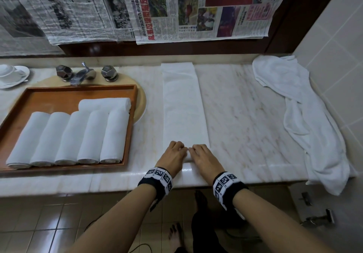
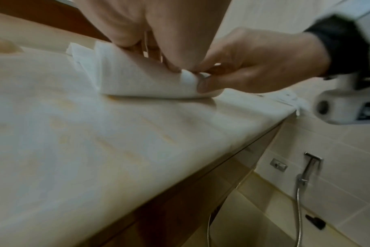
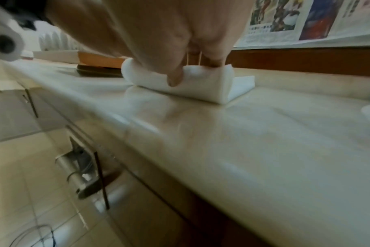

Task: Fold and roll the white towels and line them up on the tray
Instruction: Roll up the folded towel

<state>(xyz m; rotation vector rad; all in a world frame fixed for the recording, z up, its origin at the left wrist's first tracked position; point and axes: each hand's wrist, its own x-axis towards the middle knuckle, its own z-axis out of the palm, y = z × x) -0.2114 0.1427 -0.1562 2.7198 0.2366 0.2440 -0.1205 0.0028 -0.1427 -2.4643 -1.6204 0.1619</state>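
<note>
Both hands are down at the near end of the folded towel (image 1: 183, 105), which lies as a long white strip on the marble counter (image 1: 245, 111), running from the front edge away toward the back wall. The left hand (image 1: 172, 157) and the right hand (image 1: 204, 158) sit side by side, fingertips nearly meeting, fingers curled over the first turn of the roll. From the left wrist view, the right thumb is tucked under the rolled end and the fingers pinch down on top of it; the roll is thin, only just begun, and the rest of the strip is flat. The right wrist view shows the same low bulge of cloth under the fingers (image 3: 175, 78), flat towel trailing out beyond it. Over to the left, the wooden tray (image 1: 59, 93) sits partly over the basin, and it holds six rolled towels (image 1: 68, 136): five lined up side by side, ends toward the front, and one laid crosswise behind them at the right. At the far right of the counter an unfolded towel (image 1: 306, 115) lies in a rumpled heap, draping over the front edge. A faucet (image 1: 82, 73) stands behind the tray, a cup and saucer (image 1: 11, 74) at the far left, and newspaper sheets (image 1: 137, 7) hang on the wall above.
</note>
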